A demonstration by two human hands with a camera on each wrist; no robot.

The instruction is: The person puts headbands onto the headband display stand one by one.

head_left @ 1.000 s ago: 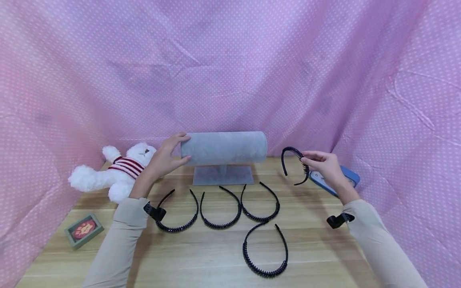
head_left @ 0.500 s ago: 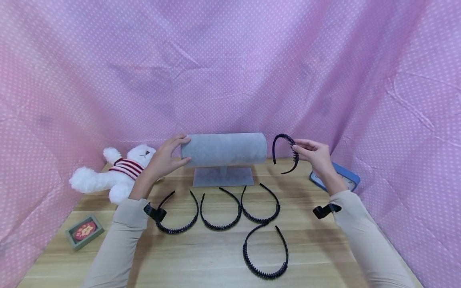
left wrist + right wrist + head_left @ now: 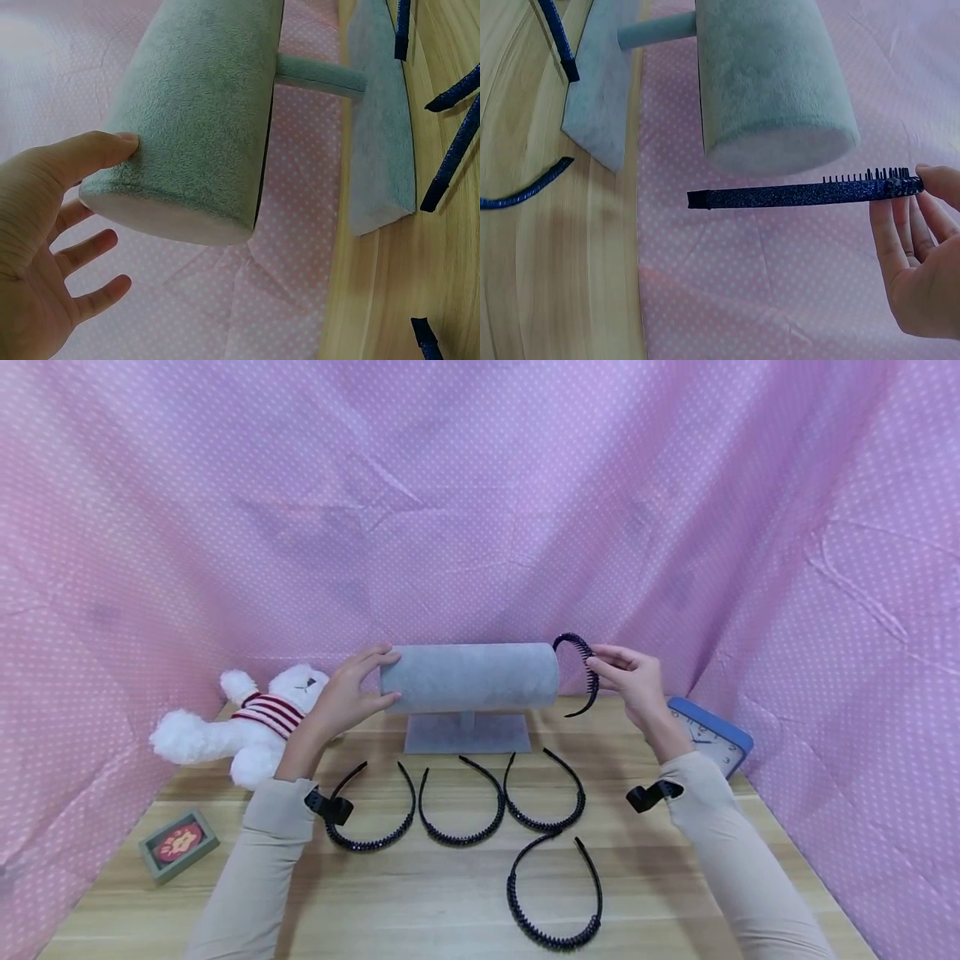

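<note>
A grey plush display stand has a horizontal roll (image 3: 471, 677) on a flat base (image 3: 467, 735). My left hand (image 3: 347, 695) holds the roll's left end; in the left wrist view its thumb presses the plush and the lower fingers are spread off it. Between thumb and fingers, my right hand (image 3: 633, 683) pinches a black toothed headband (image 3: 787, 196) by its curved part. That headband hangs upright just beyond the roll's right end, its teeth facing the roll. In the right wrist view a narrow gap separates its arm from the roll's end face.
Several black headbands lie on the wooden table (image 3: 420, 910), one (image 3: 557, 945) nearer the front. A white plush bear (image 3: 255, 760) and a green-framed picture (image 3: 178, 846) are at the left. A blue clock (image 3: 708, 739) stands at the right. Pink dotted cloth (image 3: 480, 510) surrounds the table.
My right hand has moved left and slightly up with the headband, bringing it beside the roll's right end. More of the clock face now shows. The left hand keeps its hold.
</note>
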